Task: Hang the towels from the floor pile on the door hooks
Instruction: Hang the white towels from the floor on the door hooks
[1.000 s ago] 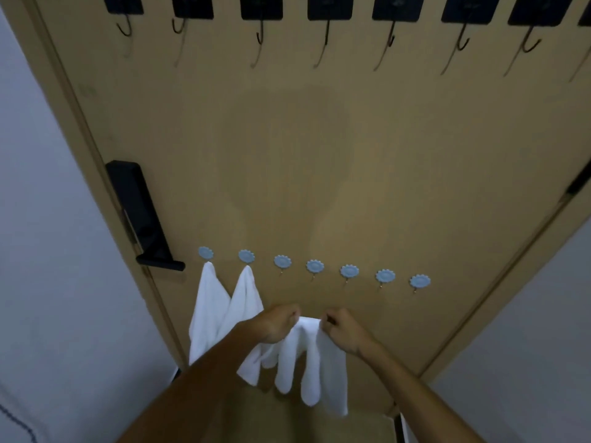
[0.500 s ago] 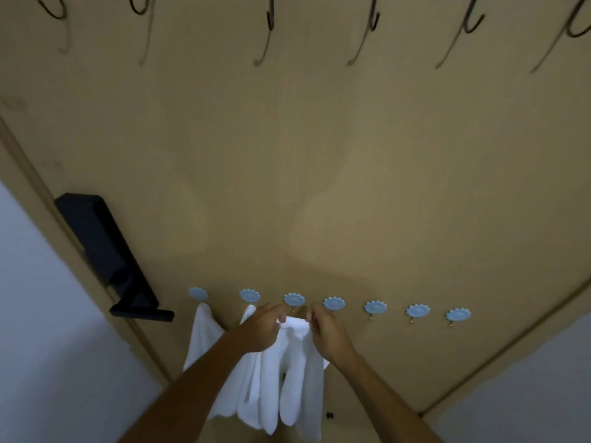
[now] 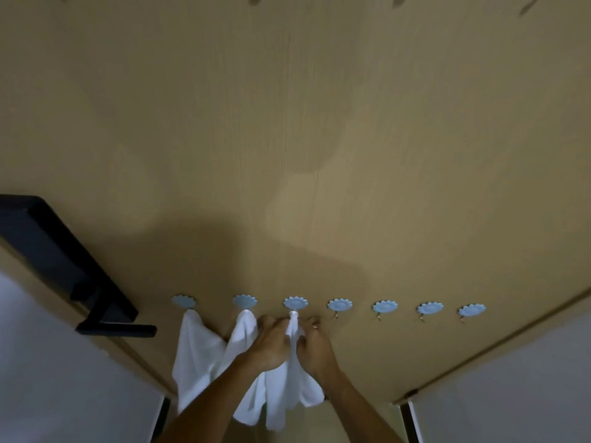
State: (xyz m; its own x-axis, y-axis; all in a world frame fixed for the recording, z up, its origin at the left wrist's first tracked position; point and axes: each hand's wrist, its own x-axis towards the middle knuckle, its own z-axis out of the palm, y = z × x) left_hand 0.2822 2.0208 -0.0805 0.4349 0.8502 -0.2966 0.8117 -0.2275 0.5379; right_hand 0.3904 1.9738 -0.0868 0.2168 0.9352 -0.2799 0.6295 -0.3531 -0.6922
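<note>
Pinching a white towel from either side at its gathered top, a person's left hand and right hand press the peak up against the third blue hook on a wooden door, each grip closed on the cloth so the bunched fabric stays narrow enough to catch. Two more towels, the first hung towel and the second hung towel, drape from the hooks to the left, beside the black door handle. Four hooks to the right, starting with the fourth hook, are bare. Whether the cloth has actually caught cannot be told.
</note>
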